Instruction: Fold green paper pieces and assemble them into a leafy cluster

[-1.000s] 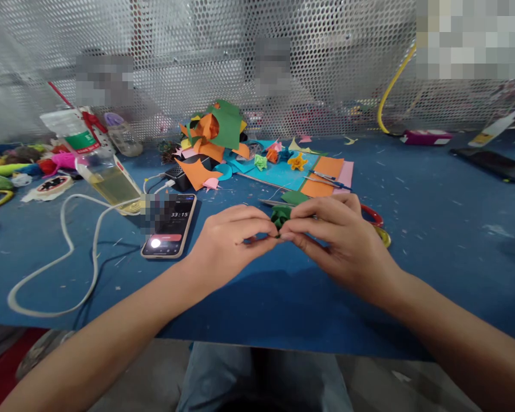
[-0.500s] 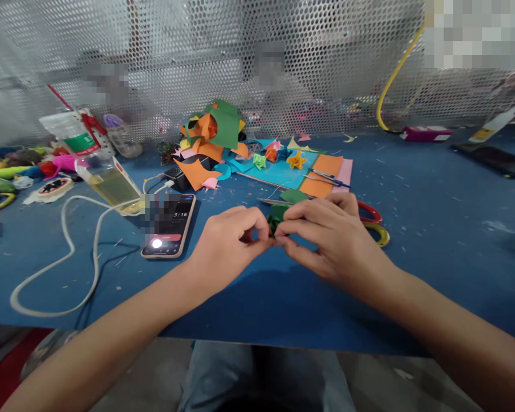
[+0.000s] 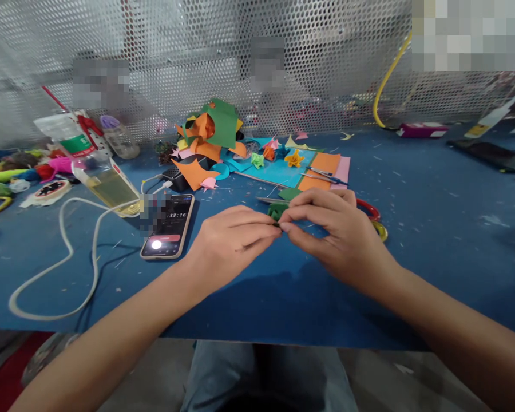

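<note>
Between my fingertips is a small dark green paper flower (image 3: 277,211), partly covered by the fingers. My left hand (image 3: 234,236) pinches it from the left with the fingers pressed together. From the right, my right hand (image 3: 332,226) closes thumb and fingertips on its other side. Behind the hands lie scissors with a red handle loop (image 3: 369,209) and a yellow one, the right hand hiding their middle. A green paper scrap (image 3: 289,193) lies by the blades. Finished paper flowers, one green (image 3: 257,161) and one yellow-orange (image 3: 294,159), rest on blue paper (image 3: 266,171).
Left of my hands lie a lit phone (image 3: 168,228) and a looped white cable (image 3: 64,229). A tilted container of yellowish liquid (image 3: 111,191) stands behind the phone. Cut paper (image 3: 221,126) is heaped at the back, before a perforated metal screen (image 3: 326,63). A dark phone (image 3: 489,154) lies far right.
My left fingers have straightened and closed together against the green paper flower, more of which now shows above them. The right hand keeps its pinch. The view has shifted slightly.
</note>
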### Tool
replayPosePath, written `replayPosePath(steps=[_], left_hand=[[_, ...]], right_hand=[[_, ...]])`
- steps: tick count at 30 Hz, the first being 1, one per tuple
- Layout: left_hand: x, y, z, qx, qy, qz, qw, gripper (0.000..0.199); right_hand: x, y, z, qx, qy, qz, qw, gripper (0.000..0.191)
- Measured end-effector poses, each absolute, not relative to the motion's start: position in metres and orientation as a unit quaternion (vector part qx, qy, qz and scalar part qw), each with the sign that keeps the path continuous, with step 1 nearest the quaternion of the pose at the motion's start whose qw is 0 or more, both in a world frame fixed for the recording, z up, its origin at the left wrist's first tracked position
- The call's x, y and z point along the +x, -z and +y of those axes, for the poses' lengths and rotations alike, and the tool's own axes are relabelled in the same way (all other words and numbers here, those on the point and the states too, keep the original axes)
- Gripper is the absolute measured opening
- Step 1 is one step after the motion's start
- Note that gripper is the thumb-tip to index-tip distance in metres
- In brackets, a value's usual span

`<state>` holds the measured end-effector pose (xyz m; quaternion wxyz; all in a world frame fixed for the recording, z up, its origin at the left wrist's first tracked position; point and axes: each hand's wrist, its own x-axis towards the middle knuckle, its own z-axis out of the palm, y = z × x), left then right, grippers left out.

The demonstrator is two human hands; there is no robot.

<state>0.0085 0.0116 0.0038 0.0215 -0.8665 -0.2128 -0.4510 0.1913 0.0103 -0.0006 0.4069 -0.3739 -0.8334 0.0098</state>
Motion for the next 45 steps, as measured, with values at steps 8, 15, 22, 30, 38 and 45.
replayPosePath(steps=[8, 15, 22, 30, 38, 45], left_hand=[[0.008, -0.005, 0.006, -0.782, 0.434, -0.415, -0.167, 0.009], [0.007, -0.001, 0.006, -0.776, 0.421, -0.428, -0.194, 0.014], [0.007, -0.009, 0.003, -0.821, 0.489, -0.290, -0.060, 0.017], [0.004, -0.017, 0.000, -0.844, 0.511, -0.160, 0.026, 0.023], [0.004, -0.018, -0.003, -0.846, 0.505, -0.169, 0.030, 0.027], [-0.001, -0.013, 0.003, -0.835, 0.528, -0.152, -0.002, 0.022]], right_hand=[[0.188, 0.002, 0.008, -0.374, -0.015, -0.837, 0.400, 0.006], [0.187, 0.005, 0.008, -0.354, -0.005, -0.848, 0.394, 0.007], [0.192, -0.002, 0.005, -0.320, 0.020, -0.815, 0.482, 0.005], [0.196, 0.000, 0.006, -0.276, -0.008, -0.751, 0.600, 0.017], [0.195, 0.000, 0.007, -0.270, -0.037, -0.748, 0.606, 0.016], [0.195, 0.001, 0.006, -0.246, -0.169, -0.809, 0.506, 0.044]])
